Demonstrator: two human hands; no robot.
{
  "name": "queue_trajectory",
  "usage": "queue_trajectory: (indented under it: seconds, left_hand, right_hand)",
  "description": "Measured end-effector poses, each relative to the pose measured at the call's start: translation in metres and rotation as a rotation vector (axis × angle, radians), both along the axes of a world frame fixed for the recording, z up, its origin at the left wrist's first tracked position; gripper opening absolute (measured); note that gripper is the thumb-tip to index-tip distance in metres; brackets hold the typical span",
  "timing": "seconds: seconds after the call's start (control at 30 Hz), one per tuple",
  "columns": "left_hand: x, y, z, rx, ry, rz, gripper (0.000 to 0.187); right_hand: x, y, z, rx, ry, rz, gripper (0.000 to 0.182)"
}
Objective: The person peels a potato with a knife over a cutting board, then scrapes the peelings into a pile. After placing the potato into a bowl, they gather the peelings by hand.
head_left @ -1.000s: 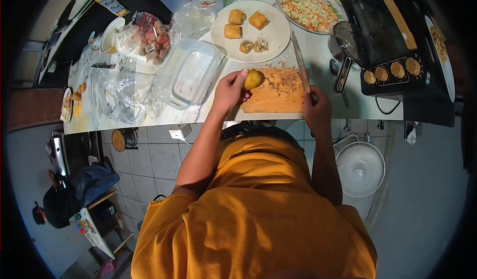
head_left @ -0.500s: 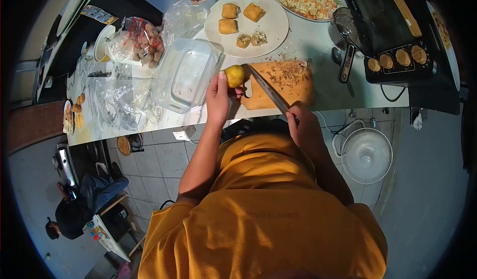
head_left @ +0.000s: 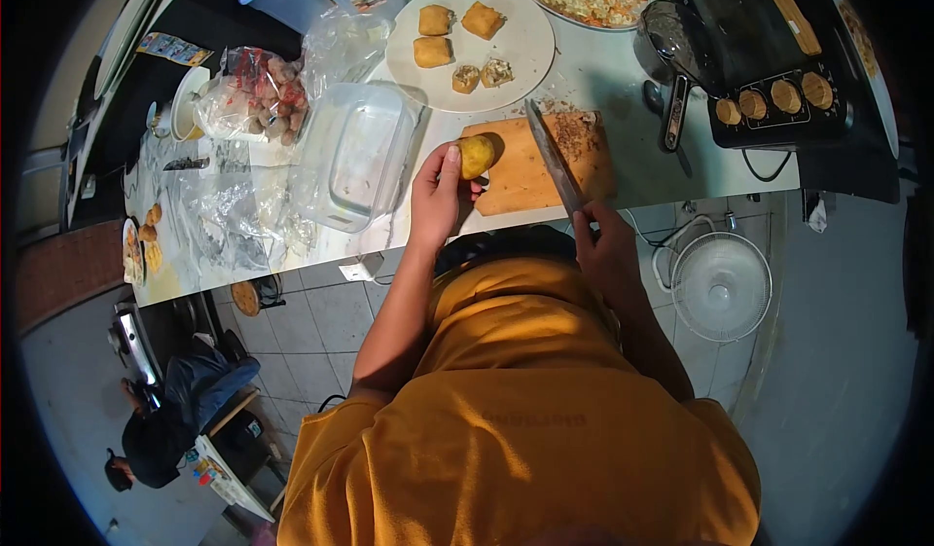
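My left hand [head_left: 437, 199] is closed around a yellow, roundish, potato-like vegetable [head_left: 477, 158], with the thumb along its near side. It is held over the left end of a wooden cutting board [head_left: 511, 181]. In my right hand [head_left: 605, 241] is the handle of a long knife [head_left: 555, 162]. Its blade slants up and left across the board, apart from the vegetable. Small brown scraps [head_left: 582, 138] lie on the board's right part and spill past its far edge.
Beyond the board stands a white plate [head_left: 530, 69] with golden fried pieces. A clear plastic container [head_left: 365, 171] and a bag of round brownish produce [head_left: 277, 108] are leftward. A strainer [head_left: 671, 50] and black appliance [head_left: 808, 132] stand right. Another person [head_left: 161, 429] sits at lower left.
The knife has moved away from the vegetable to the right, and its blade is now steeper. My left hand still holds the vegetable, turned slightly. The view has shifted a little.
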State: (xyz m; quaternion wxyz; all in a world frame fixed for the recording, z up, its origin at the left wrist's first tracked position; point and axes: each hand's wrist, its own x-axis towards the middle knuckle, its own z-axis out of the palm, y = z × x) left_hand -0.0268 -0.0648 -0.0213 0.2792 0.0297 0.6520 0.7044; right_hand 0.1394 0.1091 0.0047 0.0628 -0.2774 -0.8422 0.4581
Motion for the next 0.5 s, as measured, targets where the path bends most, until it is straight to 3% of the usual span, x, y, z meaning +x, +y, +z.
queue_trajectory:
  seconds: [0.17,0.23,0.5]
  left_hand:
    - [-0.006,0.007,0.002,-0.056,-0.024,0.011,0.033]
    - [-0.009,0.013,0.008,-0.057,-0.036,0.005,0.032]
    - [-0.023,0.019,0.014,-0.106,0.118,-0.071,0.032]
  right_hand:
    - [-0.003,0.017,-0.006,0.086,0.064,-0.112,0.011]
    - [-0.008,0.032,-0.006,0.235,0.115,-0.146,0.010]
    - [-0.030,0.074,-0.033,0.503,0.129,-0.212,0.017]
